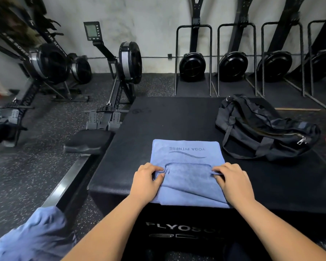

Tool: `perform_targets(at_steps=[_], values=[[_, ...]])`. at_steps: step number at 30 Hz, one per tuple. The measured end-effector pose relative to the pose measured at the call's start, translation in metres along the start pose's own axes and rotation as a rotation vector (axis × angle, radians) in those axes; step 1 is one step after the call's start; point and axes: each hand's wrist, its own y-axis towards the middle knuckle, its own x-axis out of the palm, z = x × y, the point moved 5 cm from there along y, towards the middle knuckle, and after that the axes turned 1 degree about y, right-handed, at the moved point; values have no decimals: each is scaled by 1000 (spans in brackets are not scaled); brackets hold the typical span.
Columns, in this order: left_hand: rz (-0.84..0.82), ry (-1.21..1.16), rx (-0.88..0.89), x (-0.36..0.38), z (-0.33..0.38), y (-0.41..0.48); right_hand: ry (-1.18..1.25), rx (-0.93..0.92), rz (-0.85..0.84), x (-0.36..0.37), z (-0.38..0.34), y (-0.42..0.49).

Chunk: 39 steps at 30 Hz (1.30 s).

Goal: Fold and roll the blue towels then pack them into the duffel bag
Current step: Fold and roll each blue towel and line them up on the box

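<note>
The left grip (147,178) and the right grip (231,180) are each clamped on the blue towel (184,153), with fingers and thumb pinching its stitched hem at either end. Between the two grips the hem runs in a straight line and curves into rounded corners at the pinch points. The towel is a soft, matte, fine-piled cloth lying in flat layers as a rough rectangle. Just beyond the grips its top face carries dark print reading "YOGA FITNESS" over a wavy line, upside down to the wearer. Nearer than the grips, a loose diagonal fold reaches the front edge.

The towel lies on the plyo box (158,119), a black block with a dull, finely textured top and pale lettering on its front face.

Beyond and to the right of the right grip, clear of the towel, the duffel bag (262,129) slumps on the box. It is limp black fabric with webbing straps and a metal zip with a pull.

Below and left of the left grip, off the box, sits a second blue towel (32,236), crumpled. Beyond it, a rowing machine (120,72) stands on the speckled rubber floor (45,147).
</note>
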Motion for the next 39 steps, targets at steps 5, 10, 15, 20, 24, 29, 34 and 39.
perform_targets(at_steps=[5,10,15,20,24,29,34,39], values=[[-1,-165,-128,-17,0,10,51,79,-35,-15,7,8],[14,-227,-222,-34,-3,40,296,255,28,-22,23,43],[70,-166,-255,-45,0,73,343,394,6,-20,35,76],[56,-114,-299,-37,-4,109,309,421,16,-5,41,105],[54,-88,-328,-22,-14,134,212,430,28,9,39,127],[127,-33,-339,0,-25,141,126,470,80,32,41,130],[204,12,-334,9,-31,140,119,471,166,41,44,125],[208,56,-330,12,-34,144,151,480,172,43,43,126]])
